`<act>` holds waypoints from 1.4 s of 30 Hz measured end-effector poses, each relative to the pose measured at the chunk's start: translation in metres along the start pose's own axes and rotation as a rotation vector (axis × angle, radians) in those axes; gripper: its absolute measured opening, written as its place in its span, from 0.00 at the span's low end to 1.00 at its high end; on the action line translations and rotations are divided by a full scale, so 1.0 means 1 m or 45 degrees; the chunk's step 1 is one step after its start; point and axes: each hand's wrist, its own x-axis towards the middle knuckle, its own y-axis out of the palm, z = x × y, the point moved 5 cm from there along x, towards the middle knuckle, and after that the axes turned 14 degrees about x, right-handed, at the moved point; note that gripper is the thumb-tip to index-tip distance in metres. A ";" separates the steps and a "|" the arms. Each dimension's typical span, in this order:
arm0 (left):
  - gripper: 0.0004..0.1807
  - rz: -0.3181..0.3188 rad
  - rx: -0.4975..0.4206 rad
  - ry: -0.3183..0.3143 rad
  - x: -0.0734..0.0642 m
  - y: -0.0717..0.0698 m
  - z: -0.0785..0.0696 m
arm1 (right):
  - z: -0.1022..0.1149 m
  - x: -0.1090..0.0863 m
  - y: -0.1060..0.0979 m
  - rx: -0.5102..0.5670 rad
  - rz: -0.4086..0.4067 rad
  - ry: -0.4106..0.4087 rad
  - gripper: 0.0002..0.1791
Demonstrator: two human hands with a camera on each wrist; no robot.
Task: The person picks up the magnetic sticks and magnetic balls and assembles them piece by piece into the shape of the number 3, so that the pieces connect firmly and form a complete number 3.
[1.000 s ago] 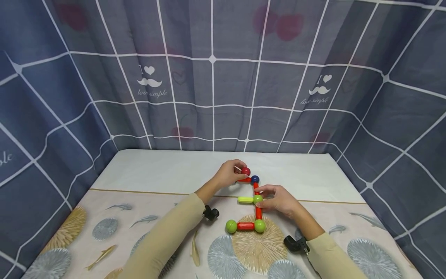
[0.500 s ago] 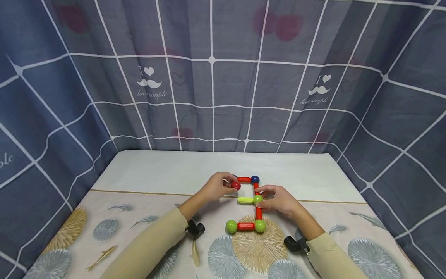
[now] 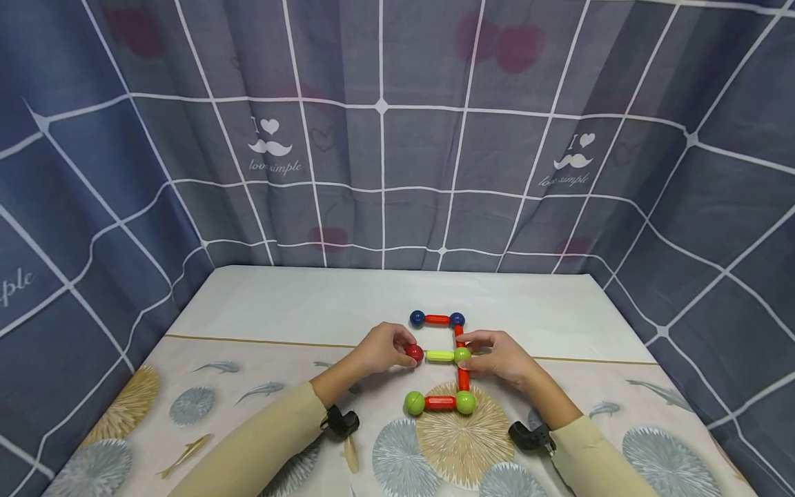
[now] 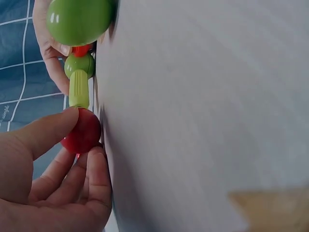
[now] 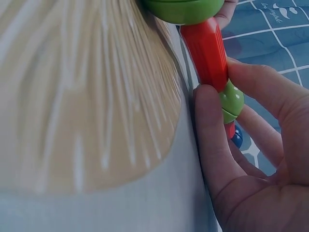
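Note:
My left hand [image 3: 376,352] pinches a red ball [image 3: 415,354] between thumb and fingers. That ball sits at the left end of a yellow-green rod [image 3: 439,356], touching or nearly touching it in the left wrist view. The rod's other end joins a green ball [image 3: 462,355]. My right hand [image 3: 499,356] grips the structure at this middle joint, with thumb and fingers around the green ball and the red rod [image 5: 205,53]. Farther back, a red rod [image 3: 437,319] links two blue balls [image 3: 417,319]. Nearer, another red rod [image 3: 440,403] links two green balls [image 3: 414,403].
The linked rods and balls lie flat on a table with a white back strip [image 3: 310,304] and a patterned cloth [image 3: 248,366]. A grey-blue checked curtain [image 3: 348,152] encloses the back and both sides. Black wrist cameras [image 3: 341,421] are worn on both arms.
My left hand has brought the red ball from beside the far red rod, leftward and nearer, to the yellow-green rod's end. The right hand has stayed at the middle joint.

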 end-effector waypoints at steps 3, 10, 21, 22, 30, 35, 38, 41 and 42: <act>0.16 -0.002 0.002 -0.007 0.000 0.002 0.000 | 0.001 0.000 0.000 -0.021 -0.004 -0.011 0.32; 0.16 0.007 0.001 -0.013 0.000 0.004 0.000 | 0.002 -0.001 0.003 -0.040 -0.009 -0.016 0.33; 0.16 -0.001 0.009 -0.018 -0.003 0.002 0.002 | 0.002 0.003 0.006 -0.056 -0.001 -0.033 0.33; 0.16 -0.001 0.010 -0.022 -0.003 0.001 0.002 | 0.002 0.004 0.007 -0.069 0.000 -0.041 0.33; 0.17 -0.019 0.024 -0.029 -0.010 -0.009 0.007 | 0.003 0.012 0.018 -0.084 0.018 -0.078 0.32; 0.17 -0.017 0.031 -0.038 -0.011 -0.011 0.011 | 0.004 0.016 0.023 -0.085 0.021 -0.085 0.32; 0.17 -0.017 0.030 -0.037 -0.011 -0.012 0.012 | 0.004 0.017 0.024 -0.082 0.018 -0.076 0.32; 0.17 -0.022 0.029 -0.031 -0.011 -0.012 0.014 | 0.004 0.018 0.024 -0.078 0.020 -0.063 0.33; 0.16 -0.024 0.028 -0.030 -0.011 -0.012 0.014 | 0.004 0.018 0.024 -0.074 0.027 -0.059 0.33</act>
